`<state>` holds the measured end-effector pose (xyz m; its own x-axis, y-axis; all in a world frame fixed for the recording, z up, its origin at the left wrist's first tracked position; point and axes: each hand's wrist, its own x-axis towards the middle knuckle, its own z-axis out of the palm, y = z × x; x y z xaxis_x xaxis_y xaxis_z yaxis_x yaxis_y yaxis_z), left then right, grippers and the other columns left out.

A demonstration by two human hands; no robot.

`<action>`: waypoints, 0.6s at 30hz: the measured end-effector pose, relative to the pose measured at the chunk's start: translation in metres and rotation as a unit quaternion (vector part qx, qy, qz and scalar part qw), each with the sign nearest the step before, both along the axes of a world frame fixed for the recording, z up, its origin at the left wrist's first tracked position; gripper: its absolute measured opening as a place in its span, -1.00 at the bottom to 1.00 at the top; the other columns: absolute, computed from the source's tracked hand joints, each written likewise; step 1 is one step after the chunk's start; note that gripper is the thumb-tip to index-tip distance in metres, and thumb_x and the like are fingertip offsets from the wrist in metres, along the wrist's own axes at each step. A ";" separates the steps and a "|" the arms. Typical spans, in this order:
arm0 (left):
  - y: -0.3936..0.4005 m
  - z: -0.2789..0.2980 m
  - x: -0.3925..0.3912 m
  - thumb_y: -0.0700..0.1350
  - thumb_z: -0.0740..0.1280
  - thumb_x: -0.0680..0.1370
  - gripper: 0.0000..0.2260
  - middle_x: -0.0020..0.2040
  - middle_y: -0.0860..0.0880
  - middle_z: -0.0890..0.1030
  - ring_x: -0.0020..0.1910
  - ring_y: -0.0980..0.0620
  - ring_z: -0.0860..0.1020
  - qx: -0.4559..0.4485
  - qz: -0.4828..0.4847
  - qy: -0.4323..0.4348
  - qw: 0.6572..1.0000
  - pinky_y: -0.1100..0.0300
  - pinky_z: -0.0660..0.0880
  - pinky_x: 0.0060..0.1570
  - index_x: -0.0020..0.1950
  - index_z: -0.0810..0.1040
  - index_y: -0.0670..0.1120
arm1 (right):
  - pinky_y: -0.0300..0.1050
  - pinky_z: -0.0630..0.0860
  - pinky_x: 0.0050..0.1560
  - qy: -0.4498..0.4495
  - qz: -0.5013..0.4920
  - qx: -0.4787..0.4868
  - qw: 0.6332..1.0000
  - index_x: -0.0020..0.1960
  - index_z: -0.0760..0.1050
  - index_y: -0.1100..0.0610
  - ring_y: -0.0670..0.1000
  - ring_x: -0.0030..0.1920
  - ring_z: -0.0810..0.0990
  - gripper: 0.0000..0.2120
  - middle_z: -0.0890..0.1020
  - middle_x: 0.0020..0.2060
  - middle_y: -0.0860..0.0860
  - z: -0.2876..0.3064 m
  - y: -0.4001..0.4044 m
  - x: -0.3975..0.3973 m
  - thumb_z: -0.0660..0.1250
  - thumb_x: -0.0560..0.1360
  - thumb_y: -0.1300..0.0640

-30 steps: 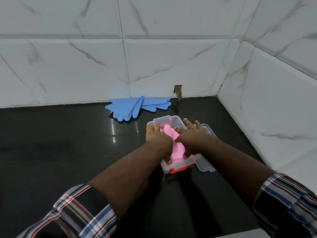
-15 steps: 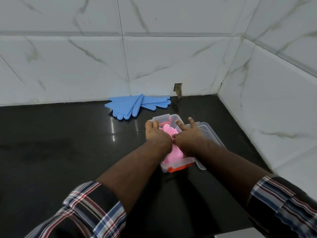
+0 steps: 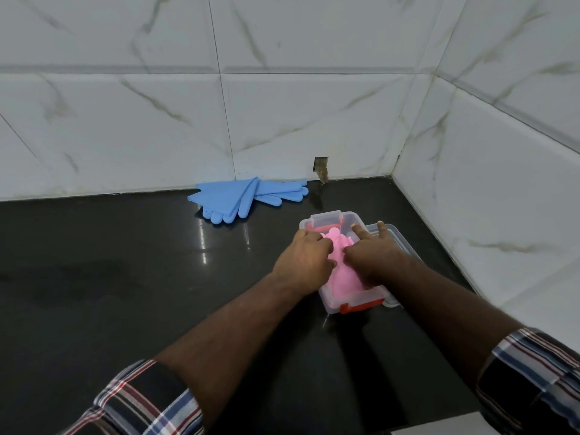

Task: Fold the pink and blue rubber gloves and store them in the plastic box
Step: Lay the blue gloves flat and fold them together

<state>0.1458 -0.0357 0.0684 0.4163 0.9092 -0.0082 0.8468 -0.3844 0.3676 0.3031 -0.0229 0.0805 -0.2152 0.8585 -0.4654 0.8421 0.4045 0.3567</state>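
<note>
Pink rubber gloves (image 3: 343, 274), soft and bunched, fill the clear plastic box (image 3: 332, 304) that we see near the right edge of the black countertop (image 3: 125, 277). Our left hand (image 3: 303, 263) and right hand (image 3: 373, 260) both press down on the pink gloves, fingers curled onto the rubber rather than closed around it; two right fingers stretch out over the far rim. The box has orange clips, and its long axis runs from us toward the back wall, slightly angled left, with the glove fingers pointing to the far end. Its clear lid (image 3: 398, 243) lies just beside it on the right. The blue gloves (image 3: 244, 197) lie flat, overlapped, at the counter's back edge against the tiled wall, well apart from the box. The counter's left half is open; the right wall stands close to the lid.
</note>
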 end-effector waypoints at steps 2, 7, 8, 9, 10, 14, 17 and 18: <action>-0.002 -0.002 -0.008 0.02 0.32 0.60 -0.70 0.32 0.00 0.55 0.32 0.01 0.43 0.023 0.011 -0.054 0.998 0.04 0.43 0.30 0.31 0.56 -0.02 | 0.47 -0.09 0.42 0.040 -0.027 -0.005 0.999 0.36 0.46 -0.07 0.13 0.57 0.03 -0.52 0.34 0.49 0.08 0.011 0.001 -0.003 0.43 0.46 0.09; -0.001 -0.004 -0.050 0.01 0.29 0.60 -0.80 0.16 0.06 0.60 0.16 0.07 0.50 0.034 0.095 -0.091 0.991 0.05 0.52 0.18 0.20 0.57 0.04 | 0.10 0.58 0.11 0.238 -0.088 0.145 0.956 0.16 0.60 -0.02 0.00 -0.02 0.62 -0.76 0.67 -0.02 -0.02 0.030 0.012 -0.038 0.33 0.50 0.07; 0.001 -0.005 -0.061 0.01 0.30 0.60 -0.81 0.14 0.08 0.60 0.14 0.08 0.51 0.030 0.113 -0.090 0.989 0.06 0.52 0.16 0.19 0.56 0.04 | 0.04 0.60 -0.01 0.270 -0.087 0.178 0.942 0.07 0.62 0.00 -0.01 -0.13 0.61 -0.81 0.66 -0.13 -0.02 0.031 0.014 -0.049 0.30 0.50 0.08; 0.003 -0.007 -0.072 0.02 0.31 0.59 -0.81 0.12 0.09 0.59 0.12 0.09 0.52 0.026 0.130 -0.085 0.987 0.06 0.52 0.16 0.19 0.56 0.05 | 0.01 0.60 -0.05 0.291 -0.082 0.195 0.933 0.00 0.62 0.02 -0.01 -0.16 0.59 -0.83 0.64 -0.19 -0.02 0.032 0.015 -0.062 0.27 0.51 0.07; 0.006 -0.010 -0.083 0.02 0.32 0.59 -0.81 0.11 0.09 0.59 0.11 0.10 0.52 0.024 0.145 -0.079 0.986 0.05 0.53 0.16 0.18 0.56 0.05 | -0.01 0.58 -0.03 0.305 -0.080 0.193 0.929 -0.04 0.61 0.02 0.00 -0.16 0.58 -0.84 0.64 -0.20 -0.02 0.033 0.017 -0.077 0.25 0.53 0.06; 0.016 -0.020 -0.119 0.03 0.33 0.58 -0.83 0.07 0.07 0.63 0.06 0.05 0.57 0.024 0.200 -0.056 0.978 -0.02 0.58 0.07 0.13 0.59 0.04 | 0.03 0.57 0.08 0.351 -0.094 0.117 0.924 -0.01 0.62 0.05 0.01 -0.11 0.62 -0.85 0.67 -0.15 0.00 0.022 0.033 -0.134 0.28 0.54 0.07; 0.026 -0.027 -0.144 0.03 0.32 0.58 -0.83 0.06 0.06 0.64 0.04 0.03 0.58 0.023 0.230 -0.035 0.972 -0.03 0.59 0.04 0.12 0.60 0.03 | 0.02 0.60 0.01 0.397 -0.147 0.100 0.900 -0.08 0.62 0.05 0.01 -0.16 0.63 -0.87 0.67 -0.19 -0.02 0.000 0.047 -0.166 0.30 0.52 0.07; 0.030 -0.030 -0.152 0.03 0.32 0.57 -0.83 0.06 0.06 0.65 0.04 0.03 0.58 0.023 0.237 -0.031 0.971 -0.03 0.59 0.04 0.12 0.60 0.04 | 0.01 0.61 -0.02 0.419 -0.173 0.099 0.886 -0.11 0.62 0.03 -0.01 -0.18 0.63 -0.88 0.67 -0.21 -0.04 -0.008 0.052 -0.173 0.31 0.50 0.07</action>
